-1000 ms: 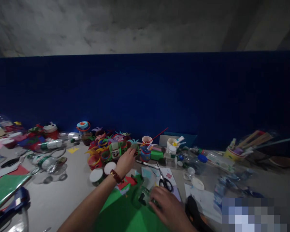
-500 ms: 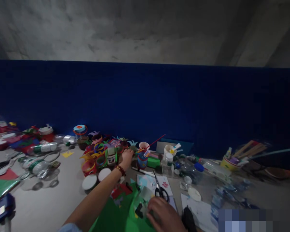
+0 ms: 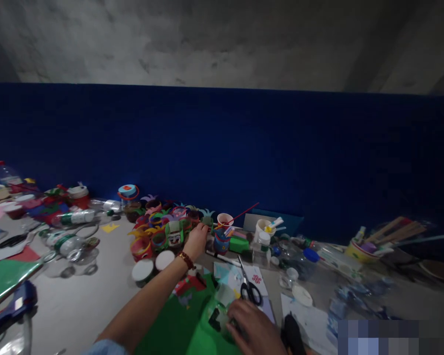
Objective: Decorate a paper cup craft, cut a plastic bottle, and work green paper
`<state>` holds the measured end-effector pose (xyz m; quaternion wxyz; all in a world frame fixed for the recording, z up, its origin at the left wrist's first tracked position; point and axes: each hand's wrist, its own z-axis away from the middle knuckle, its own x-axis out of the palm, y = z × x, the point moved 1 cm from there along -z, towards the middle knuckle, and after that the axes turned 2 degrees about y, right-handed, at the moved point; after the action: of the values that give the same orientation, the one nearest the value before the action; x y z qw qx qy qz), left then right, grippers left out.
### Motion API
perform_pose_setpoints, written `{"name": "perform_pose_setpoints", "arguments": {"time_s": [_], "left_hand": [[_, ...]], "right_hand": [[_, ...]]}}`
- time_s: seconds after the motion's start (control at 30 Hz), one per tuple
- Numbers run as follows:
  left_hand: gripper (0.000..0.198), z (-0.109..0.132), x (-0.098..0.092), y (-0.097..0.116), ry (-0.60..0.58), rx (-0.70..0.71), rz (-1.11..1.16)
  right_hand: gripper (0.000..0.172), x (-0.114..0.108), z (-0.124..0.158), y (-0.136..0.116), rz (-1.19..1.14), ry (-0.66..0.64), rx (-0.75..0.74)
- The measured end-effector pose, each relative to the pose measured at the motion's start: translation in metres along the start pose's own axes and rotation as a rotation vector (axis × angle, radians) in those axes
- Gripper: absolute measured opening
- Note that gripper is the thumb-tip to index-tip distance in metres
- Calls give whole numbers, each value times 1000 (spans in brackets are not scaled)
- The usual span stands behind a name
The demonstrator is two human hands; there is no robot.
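My left hand [image 3: 197, 241] reaches across the table into a cluster of small decorated cups [image 3: 159, 239]. Its fingers are bent, and what they hold, if anything, is hidden. Just beyond them is a green cup [image 3: 207, 220] with a leafy paper top; a green cup with a face [image 3: 174, 234] stands to their left. Near the front, my right hand [image 3: 253, 326] is closed around the side of a clear plastic container [image 3: 219, 311] with black pieces on it. This container rests over green paper [image 3: 177, 328]. Black-handled scissors [image 3: 250, 293] lie just beyond the right hand.
White lids [image 3: 142, 271] lie left of my forearm. A blue-and-red cup [image 3: 222, 241] with pens, a white cup [image 3: 265, 228] and plastic bottles [image 3: 307, 259] line the back. Rightward stands a yellow pot of sticks [image 3: 360, 251]. A blue tool [image 3: 17, 305] lies front left.
The whole view has shifted slightly, so things sit a little further right. My left hand stays among the cups and my right hand stays on the plastic container.
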<state>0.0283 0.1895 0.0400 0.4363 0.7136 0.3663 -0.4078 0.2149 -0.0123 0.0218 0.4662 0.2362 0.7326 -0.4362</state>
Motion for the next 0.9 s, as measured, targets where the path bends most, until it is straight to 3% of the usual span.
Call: {"name": "perform_pose_setpoints", "arguments": {"time_s": [0.2,0.3,0.37,0.43,0.53,0.63,0.77,0.9], "left_hand": [[36,95,-36,2,-31,177,204],[71,143,-46,7,-215,496,431],[59,164,-48,8,-222,552,443],[32,175,-48,8,-201,551,400],[11,176,-49,6,-166,528,351],[13,160,-58,0,-80,485,278],[17,122,-68,-11,82,348,20],[17,87,-58,-14,100,238,-99]], "right_hand": [[8,-4,3,-9,-13,10,3],[8,-5,1,-18,-8,-21,1],[9,-7,-1,-26,-10,-37,-12],[9,-9,-4,-32,-13,-40,-16],[25,-11,-7,-36,-19,11,-9],[44,-13,-5,-31,-21,117,38],[44,-15,1,-22,-37,193,108],[39,-13,6,-17,-39,149,90]]}}
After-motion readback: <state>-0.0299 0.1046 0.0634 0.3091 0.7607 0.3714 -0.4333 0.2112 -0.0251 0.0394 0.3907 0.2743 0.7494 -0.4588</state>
